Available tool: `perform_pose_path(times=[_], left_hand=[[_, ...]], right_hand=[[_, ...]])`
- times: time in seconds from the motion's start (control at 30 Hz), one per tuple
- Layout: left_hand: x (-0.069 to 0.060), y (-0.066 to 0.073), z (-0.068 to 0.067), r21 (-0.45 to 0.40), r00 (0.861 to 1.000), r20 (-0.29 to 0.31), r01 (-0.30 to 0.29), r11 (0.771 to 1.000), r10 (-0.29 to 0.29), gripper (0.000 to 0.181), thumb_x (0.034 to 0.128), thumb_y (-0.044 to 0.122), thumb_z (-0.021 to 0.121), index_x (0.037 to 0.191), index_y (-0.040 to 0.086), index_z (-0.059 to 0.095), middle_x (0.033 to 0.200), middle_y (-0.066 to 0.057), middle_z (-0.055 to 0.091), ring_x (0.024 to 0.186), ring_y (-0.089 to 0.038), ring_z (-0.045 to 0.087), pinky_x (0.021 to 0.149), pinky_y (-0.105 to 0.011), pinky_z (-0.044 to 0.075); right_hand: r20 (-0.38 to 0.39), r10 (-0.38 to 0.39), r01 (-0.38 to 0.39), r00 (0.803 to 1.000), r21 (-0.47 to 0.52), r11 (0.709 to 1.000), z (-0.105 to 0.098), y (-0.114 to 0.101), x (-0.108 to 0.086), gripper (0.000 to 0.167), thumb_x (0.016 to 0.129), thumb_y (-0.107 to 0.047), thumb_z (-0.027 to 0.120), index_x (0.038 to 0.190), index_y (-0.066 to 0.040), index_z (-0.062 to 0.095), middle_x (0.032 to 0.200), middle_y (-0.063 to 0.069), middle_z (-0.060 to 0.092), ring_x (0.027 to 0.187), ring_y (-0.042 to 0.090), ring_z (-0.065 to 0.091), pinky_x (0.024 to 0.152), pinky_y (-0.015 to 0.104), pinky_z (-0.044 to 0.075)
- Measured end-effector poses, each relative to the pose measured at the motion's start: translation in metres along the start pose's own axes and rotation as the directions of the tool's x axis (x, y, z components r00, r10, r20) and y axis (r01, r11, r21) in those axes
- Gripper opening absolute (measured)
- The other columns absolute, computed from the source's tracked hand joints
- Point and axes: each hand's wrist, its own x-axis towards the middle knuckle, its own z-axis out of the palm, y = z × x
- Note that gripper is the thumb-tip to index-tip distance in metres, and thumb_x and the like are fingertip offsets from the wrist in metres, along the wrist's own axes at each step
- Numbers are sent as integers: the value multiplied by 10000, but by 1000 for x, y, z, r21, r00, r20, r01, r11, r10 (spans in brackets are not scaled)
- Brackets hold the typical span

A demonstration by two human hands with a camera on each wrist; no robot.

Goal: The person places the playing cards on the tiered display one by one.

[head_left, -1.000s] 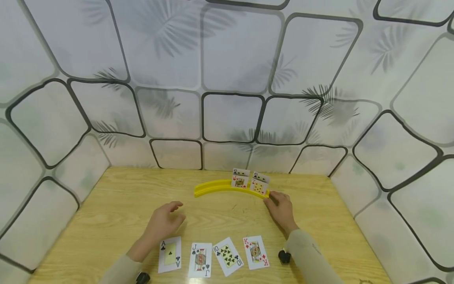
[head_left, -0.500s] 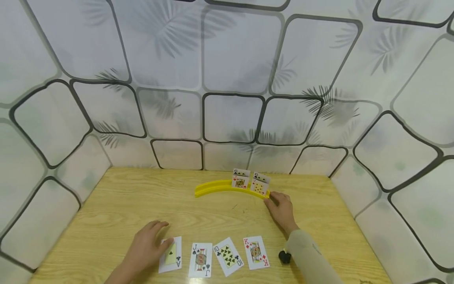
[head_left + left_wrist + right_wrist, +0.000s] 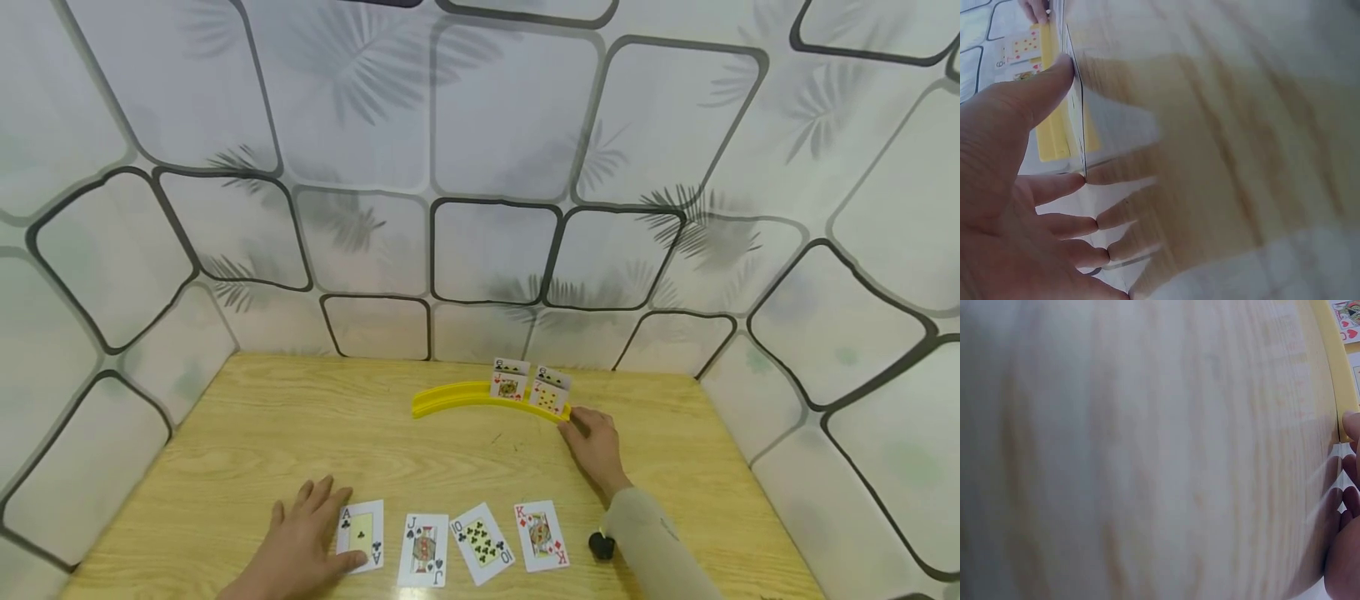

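On the table, my left hand (image 3: 296, 543) lies spread at the left side of the ace of clubs (image 3: 362, 527). Its thumb touches the card's lower part and its index fingertip is by the top left corner; the other fingertips rest on the wood. My right hand (image 3: 596, 450) pinches the right end of a curved yellow card holder (image 3: 452, 395). Upright in that holder stand a jack of hearts (image 3: 508, 387) and a seven of diamonds (image 3: 548, 397), each with a six showing behind. In the right wrist view, the thumb (image 3: 1351, 425) presses the holder's end.
Right of the ace lie a jack of spades (image 3: 423, 550), a ten of clubs (image 3: 482, 542) and a king of diamonds (image 3: 542, 536), face up. A small black object (image 3: 601, 546) sits by the right sleeve. Patterned walls (image 3: 495, 250) enclose the wooden table (image 3: 450, 458).
My left hand has moved down and left, from above the ace to the table beside it, with its fingers spreading. The right hand stays at the holder's end.
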Motion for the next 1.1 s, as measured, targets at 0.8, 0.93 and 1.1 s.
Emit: perform_pose_path(times=[0.8, 0.93, 1.1], left_hand=[[7, 0, -2, -112, 997, 30, 77, 991, -74, 890, 727, 542, 895, 1410, 34, 637, 1563, -413, 397, 1458, -693, 260, 1034, -937, 120], [7, 0, -2, -108, 997, 30, 81, 991, -78, 915, 721, 553, 891, 1405, 4, 632, 1555, -421, 398, 1454, -691, 263, 1039, -926, 127], [9, 0, -2, -110, 996, 30, 86, 990, -84, 893, 709, 540, 899, 1391, 21, 649, 1549, -423, 405, 1453, -691, 268, 1035, -925, 135]], right_hand=[[13, 14, -13, 1000, -9, 1000, 1, 0, 1, 461, 1001, -202, 730, 1367, 64, 646, 1434, 269, 625, 1387, 443, 484, 1193, 612, 389], [17, 15, -15, 1000, -3, 1000, 0, -1, 1, 462, 1002, -204, 728, 1369, 64, 645, 1440, 271, 620, 1392, 446, 478, 1196, 619, 383], [18, 10, -10, 1000, -6, 1000, -1, -2, 0, 461, 1007, -210, 723, 1371, 63, 645, 1442, 270, 619, 1395, 447, 476, 1197, 620, 382]])
